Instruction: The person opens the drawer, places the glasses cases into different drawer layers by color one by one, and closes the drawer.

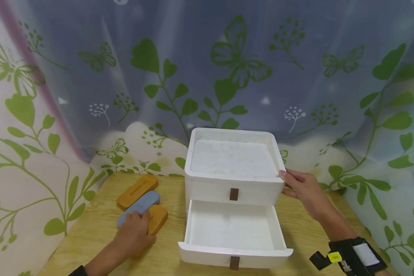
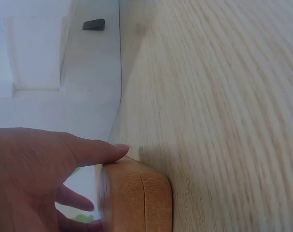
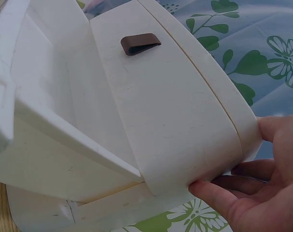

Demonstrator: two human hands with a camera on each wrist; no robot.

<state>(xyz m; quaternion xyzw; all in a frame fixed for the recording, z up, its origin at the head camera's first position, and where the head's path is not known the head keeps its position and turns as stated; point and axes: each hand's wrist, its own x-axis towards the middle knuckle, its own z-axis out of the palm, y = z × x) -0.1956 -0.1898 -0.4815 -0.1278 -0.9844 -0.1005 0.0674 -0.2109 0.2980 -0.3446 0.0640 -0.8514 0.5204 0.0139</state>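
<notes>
My left hand (image 1: 132, 234) grips the nearest tan-orange glasses case (image 1: 160, 217) on the table. In the left wrist view the thumb lies along the edge of this seamed, leather-like case (image 2: 136, 198), the fingers on its far side. Right beside it lie a blue glasses case (image 1: 143, 202) and another tan-orange case (image 1: 137, 191) with faint lettering. A white drawer unit (image 1: 207, 190) stands to their right. Its lower drawer (image 1: 227, 251) is pulled out and holds nothing. My right hand (image 1: 305, 191) holds the unit's right front corner, thumb at the top rim, fingers against the side.
The upper drawer, with a brown pull tab (image 1: 234, 194), is closed. A shallow recessed tray (image 1: 232, 157) forms the unit's top. Behind the wood-grain table (image 1: 172, 188) hangs a curtain (image 1: 193, 46) printed with leaves and butterflies.
</notes>
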